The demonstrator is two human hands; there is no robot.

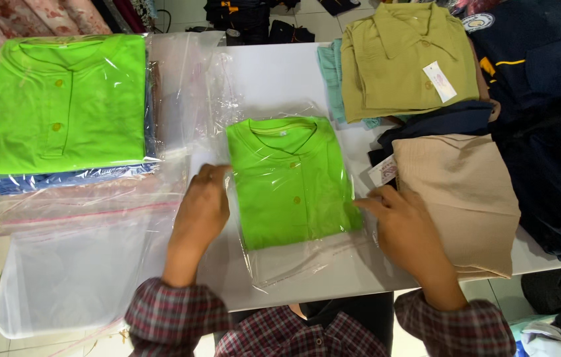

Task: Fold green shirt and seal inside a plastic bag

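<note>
Left hand (200, 208) flat, fingers curled, right hand (405, 228) palm down, forefinger extended, plaid sleeves

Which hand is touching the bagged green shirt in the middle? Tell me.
Touching, both. The head view shows the left hand fingertips on the left edge of the bagged green shirt, and the right hand index finger on its right edge.

White table (274, 73) on pale tiled floor (307, 20), patterned fabric rolls (3, 20) at left
</note>
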